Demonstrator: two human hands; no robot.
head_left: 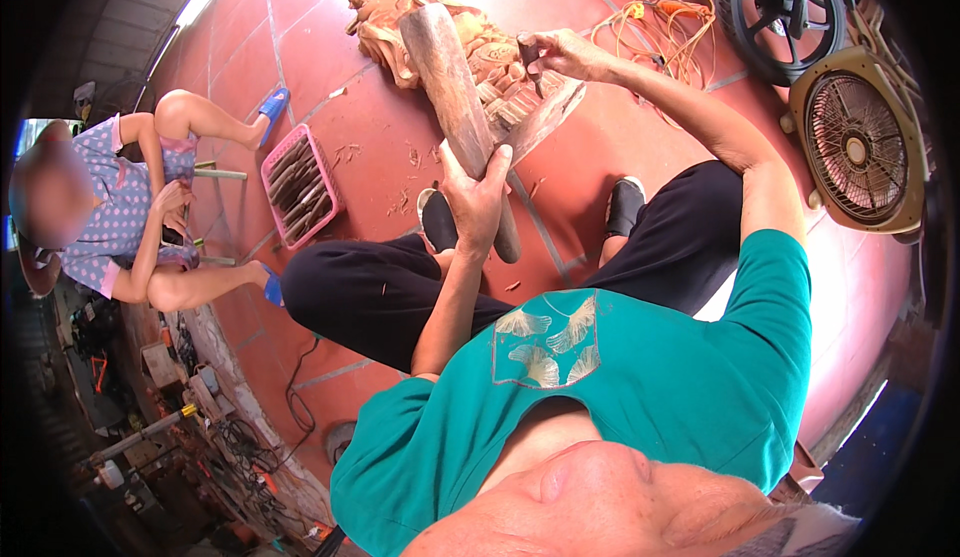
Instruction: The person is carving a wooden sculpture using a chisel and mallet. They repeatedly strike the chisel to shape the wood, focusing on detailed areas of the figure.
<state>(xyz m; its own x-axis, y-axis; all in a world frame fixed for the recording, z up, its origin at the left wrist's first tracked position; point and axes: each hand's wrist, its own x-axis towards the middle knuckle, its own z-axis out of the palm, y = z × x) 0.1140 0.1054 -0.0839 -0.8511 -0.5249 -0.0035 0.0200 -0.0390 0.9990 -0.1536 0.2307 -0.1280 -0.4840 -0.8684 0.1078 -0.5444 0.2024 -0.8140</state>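
My left hand (474, 195) is wrapped round the narrow end of a long, worn wooden mallet (442, 67), its thick end pointing away from me. Just right of the mallet, my right hand (565, 55) pinches a short dark chisel (529, 54), its tip down near the wood. Beneath and beyond both tools lies a light brown wood carving (385, 29) with curled, layered relief, partly hidden by the mallet. A rough wooden piece (553, 117) extends from under the carving on the near right side.
A pink basket (333, 192) of chisels stands left on the red tiled floor. Wood chips (405, 202) are scattered nearby. Orange cable (690, 42) coils at far right, beside a wheel (770, 17) and a fan (855, 147). Another person (125, 197) sits at left.
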